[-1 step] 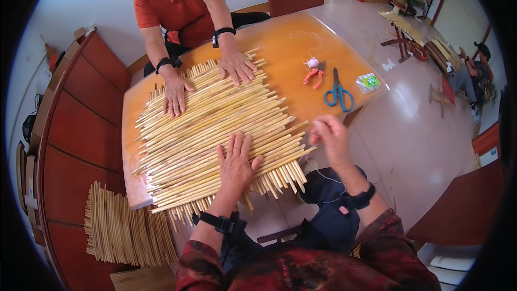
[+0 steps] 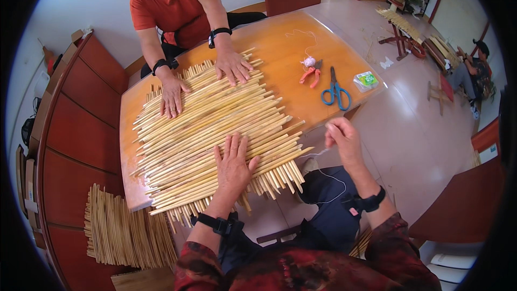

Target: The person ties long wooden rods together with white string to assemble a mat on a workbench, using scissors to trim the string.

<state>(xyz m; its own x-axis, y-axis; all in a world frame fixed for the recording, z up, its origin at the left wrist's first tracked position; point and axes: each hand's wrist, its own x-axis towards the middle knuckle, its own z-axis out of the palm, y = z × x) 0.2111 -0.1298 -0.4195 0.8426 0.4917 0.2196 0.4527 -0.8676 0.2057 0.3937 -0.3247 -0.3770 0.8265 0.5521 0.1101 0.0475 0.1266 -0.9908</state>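
Observation:
Slender pale wooden sticks [image 2: 215,116], laid side by side in a broad mat, cover much of the orange table, with a second set of ends sticking out beneath the near edge. My left hand [image 2: 234,164] lies flat on the near part of the mat, fingers stretched out. Off the mat's right edge, my right hand [image 2: 344,137] is raised with fingers pinched on a thin white string [image 2: 338,178]. The string runs to the mat's corner and loops down over my lap. Across the table, a co-worker's two hands [image 2: 234,67] press flat on the far sticks.
Red-handled pliers [image 2: 311,77], blue-handled scissors [image 2: 335,94], a ball of string [image 2: 308,61] and a small clear box [image 2: 366,80] lie on the table's right. Stick bundles [image 2: 126,226] lean by the red cabinet [image 2: 81,129]. Another person sits far right.
My right hand has moved right, away from the mat's edge, drawing the string with it. My left hand and the co-worker's hands stay pressed on the sticks.

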